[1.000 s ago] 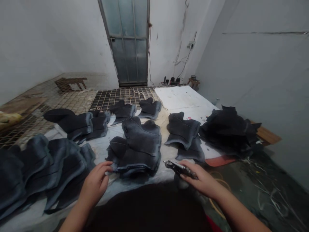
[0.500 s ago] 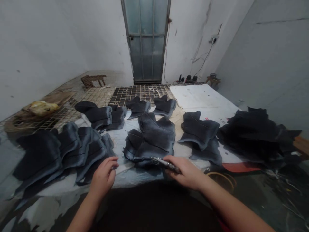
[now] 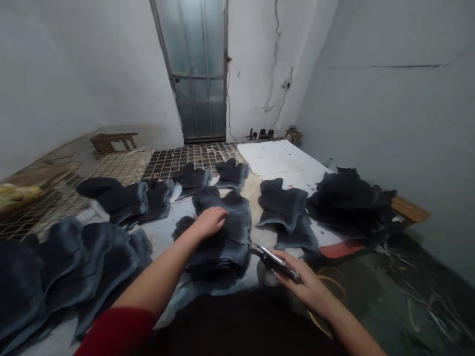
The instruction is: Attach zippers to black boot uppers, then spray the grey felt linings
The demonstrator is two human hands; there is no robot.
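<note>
My left hand (image 3: 211,221) is over the middle stack of dark boot-shaped pieces (image 3: 234,217), its fingers curled inward. Whatever they pinch, if anything, is hidden. These pieces look like cloth or felt and have paler blue-grey edges. My right hand (image 3: 302,279) is wrapped round a silver metal hand tool (image 3: 276,263) with a narrow front end; its exact kind is unclear. The tool's tip points left, close to the right edge of the stack. Just beyond it on the right lie more boot-shaped pieces (image 3: 282,202), overlapping each other.
Overlapping boot-shaped pieces (image 3: 70,262) cover the left side, with smaller groups (image 3: 232,174) farther back. A big dark heap (image 3: 345,202) stands on the right beside a wooden board (image 3: 411,208). Wire mesh (image 3: 178,164) and a white sheet (image 3: 274,158) lie behind. Yellow hose loops (image 3: 334,284) hang at right.
My left hand has moved right and forward from beside the left pieces onto the middle stack. My right hand with the tool has shifted right of the stack. The view has turned rightward.
</note>
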